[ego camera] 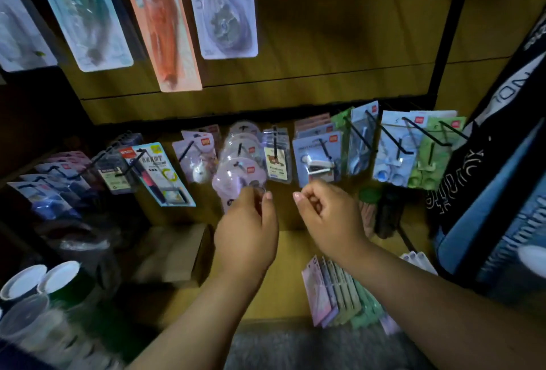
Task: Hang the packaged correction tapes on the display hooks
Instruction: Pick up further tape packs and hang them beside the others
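Pinching the lower edge of a round pink blister pack [236, 176], the left hand [246, 232] is seen with thumb and fingers curled onto the clear plastic. The pack is the front one of a stack of like packs on a black hook [240, 148], with its hang tab toward the panel and its lower end toward the person; the long axis runs along that line, tilted slightly left. Whether the tab is fully seated on the hook cannot be told. The right hand [328, 216] is held just beside the left, fingers curled loosely and thumb extended, with nothing visibly held; it is just below a blue stapler card [317, 160].

A yellow-brown wooden display panel [325, 44] is recorded behind the hooks, dimly lit. Along the row, a bear-label card [276, 157] hangs to the right of the pink stack, then blue and green carded items [413, 151]. To the left, a long card with a pen [159, 171] hangs tilted. On the upper panel, 4 long correction tape cards [165, 21] hang. A fanned bundle of pastel packs [336, 293] lies on the wooden shelf [289, 251] below the right forearm, a brown box [174, 254] lies left, and white-lidded cups [44, 281] stand at the lower left.
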The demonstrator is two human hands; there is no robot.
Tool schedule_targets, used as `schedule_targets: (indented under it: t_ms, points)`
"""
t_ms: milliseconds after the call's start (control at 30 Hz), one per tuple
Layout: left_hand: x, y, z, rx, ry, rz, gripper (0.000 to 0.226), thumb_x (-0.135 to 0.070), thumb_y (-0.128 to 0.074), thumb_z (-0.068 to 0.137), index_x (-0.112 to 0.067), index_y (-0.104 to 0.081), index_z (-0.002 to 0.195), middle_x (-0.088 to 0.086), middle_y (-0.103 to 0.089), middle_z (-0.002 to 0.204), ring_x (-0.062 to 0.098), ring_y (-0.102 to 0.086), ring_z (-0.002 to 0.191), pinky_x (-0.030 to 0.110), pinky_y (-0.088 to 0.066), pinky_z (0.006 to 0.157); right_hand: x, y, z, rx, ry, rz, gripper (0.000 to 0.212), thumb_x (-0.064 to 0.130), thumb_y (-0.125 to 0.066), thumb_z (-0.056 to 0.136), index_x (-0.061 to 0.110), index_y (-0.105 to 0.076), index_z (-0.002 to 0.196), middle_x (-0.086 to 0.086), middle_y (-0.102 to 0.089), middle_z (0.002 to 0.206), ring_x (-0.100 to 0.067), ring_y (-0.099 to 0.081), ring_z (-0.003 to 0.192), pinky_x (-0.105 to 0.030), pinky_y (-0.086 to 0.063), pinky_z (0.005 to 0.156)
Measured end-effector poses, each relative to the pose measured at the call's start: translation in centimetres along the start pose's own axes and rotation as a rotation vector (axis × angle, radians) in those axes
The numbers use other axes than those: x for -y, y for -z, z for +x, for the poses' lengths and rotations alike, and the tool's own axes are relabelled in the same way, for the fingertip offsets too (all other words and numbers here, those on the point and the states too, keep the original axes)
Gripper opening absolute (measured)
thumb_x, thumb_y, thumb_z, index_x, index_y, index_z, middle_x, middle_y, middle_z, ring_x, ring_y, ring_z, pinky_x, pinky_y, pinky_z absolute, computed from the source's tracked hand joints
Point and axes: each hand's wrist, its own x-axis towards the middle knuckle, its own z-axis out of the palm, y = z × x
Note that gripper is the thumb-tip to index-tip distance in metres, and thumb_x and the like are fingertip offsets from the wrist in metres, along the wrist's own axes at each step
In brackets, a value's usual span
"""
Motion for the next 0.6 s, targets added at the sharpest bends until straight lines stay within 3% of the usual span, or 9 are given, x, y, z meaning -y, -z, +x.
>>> schedule_targets:
  t_ms: [100,233,433,600]
  points:
    - [1.2,-2.0,-1.7,0.148,0.007,0.051,0.024,-0.039,-0.045,0.099,-0.023,-0.046,0.081,0.005,-0.064,0.079,0.03,-0.062,0.077,0.031,-0.029,0.054,-2.9,-1.4,-3.1,0.093,-0.031,-0.07,0.033,0.042,-0.047,0.086,0.015,-0.057,0.07,0.005,-0.049,0.058,-0.015,-0.047,0.055,-0.027,-0.035,0.05]
    - [3.4,-5.1,-2.9,0.332,0.037,0.094,0.024,-0.041,-0.044,0.099,-0.022,-0.054,0.088,0.003,-0.065,0.089,0.024,-0.062,0.079,0.03,-0.031,0.053,-6.2,-2.7,-5.7,0.187,-0.129,-0.138,0.034,0.043,-0.046,0.086,0.016,-0.053,0.067,0.011,-0.034,0.054,-0.011,-0.037,0.052,-0.025,-0.028,0.049]
    - [6.2,-8.7,-3.0,0.533,0.112,0.167,0.026,-0.04,-0.045,0.099,-0.019,-0.059,0.099,0.003,-0.063,0.104,0.022,-0.059,0.084,0.028,-0.037,0.063,-9.9,-3.8,-7.2,0.369,-0.247,-0.224,0.033,0.026,-0.06,0.089,0.022,-0.038,0.065,0.008,-0.026,0.049,-0.018,-0.037,0.053,-0.028,-0.026,0.052]
    - [8.1,-11.6,-2.8,0.665,0.168,0.155,0.028,-0.04,-0.048,0.098,-0.017,-0.062,0.104,0.008,-0.067,0.105,0.026,-0.063,0.091,0.028,-0.041,0.065,-12.6,-4.7,-7.4,0.543,-0.31,-0.314,0.029,0.029,-0.052,0.095,0.02,-0.041,0.07,-0.005,-0.048,0.062,-0.018,-0.044,0.062,-0.028,-0.024,0.054]
